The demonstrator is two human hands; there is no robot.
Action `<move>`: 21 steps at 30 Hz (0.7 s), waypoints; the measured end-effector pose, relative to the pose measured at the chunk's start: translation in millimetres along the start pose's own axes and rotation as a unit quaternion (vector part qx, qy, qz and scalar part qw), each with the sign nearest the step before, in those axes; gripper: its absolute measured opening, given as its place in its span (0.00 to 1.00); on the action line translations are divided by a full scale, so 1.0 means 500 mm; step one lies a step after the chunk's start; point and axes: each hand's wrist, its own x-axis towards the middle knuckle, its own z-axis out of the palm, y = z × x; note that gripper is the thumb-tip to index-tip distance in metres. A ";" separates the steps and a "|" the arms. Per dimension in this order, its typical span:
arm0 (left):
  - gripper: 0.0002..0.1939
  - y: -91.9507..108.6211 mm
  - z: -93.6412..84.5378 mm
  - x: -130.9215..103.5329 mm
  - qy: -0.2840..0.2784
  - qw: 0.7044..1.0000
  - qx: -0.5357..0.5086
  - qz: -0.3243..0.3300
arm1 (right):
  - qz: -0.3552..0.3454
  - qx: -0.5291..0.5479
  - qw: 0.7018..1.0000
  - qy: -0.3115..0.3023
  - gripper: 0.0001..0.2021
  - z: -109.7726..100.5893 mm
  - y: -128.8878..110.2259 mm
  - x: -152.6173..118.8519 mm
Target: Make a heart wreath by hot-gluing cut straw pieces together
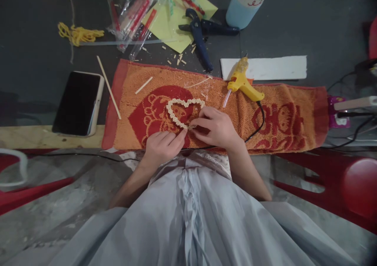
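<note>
By the right hand (216, 127), nearly closed, the heart (171, 115) is pinched near its tip; it is touched by the half-curled left hand (164, 146), whose grip cannot be told; under it a towel (134, 114) is spread; 1 glue gun (243, 83) is set rightward.

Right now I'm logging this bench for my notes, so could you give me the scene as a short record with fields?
Left hand: fingertip at the lower tip of the heart
Right hand: fingers at the heart's lower right; exact grip unclear
Heart: outline of small pale pieces, above the towel
Towel: orange and red
Glue gun: yellow, corded, lying across the towel and white strip
Phone: screen dark, left of the towel
Pliers: dark blue, beyond the towel, handles spread
</note>
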 end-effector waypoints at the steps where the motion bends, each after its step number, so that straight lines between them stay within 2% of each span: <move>1: 0.11 0.000 0.000 -0.001 -0.003 1.000 0.002 0.000 | -0.002 0.002 1.000 0.000 0.09 0.000 0.001 0.000; 21: 0.11 0.000 0.000 0.004 -0.002 1.000 0.004 0.004 | -0.030 0.005 0.999 0.027 0.10 0.011 0.015 -0.006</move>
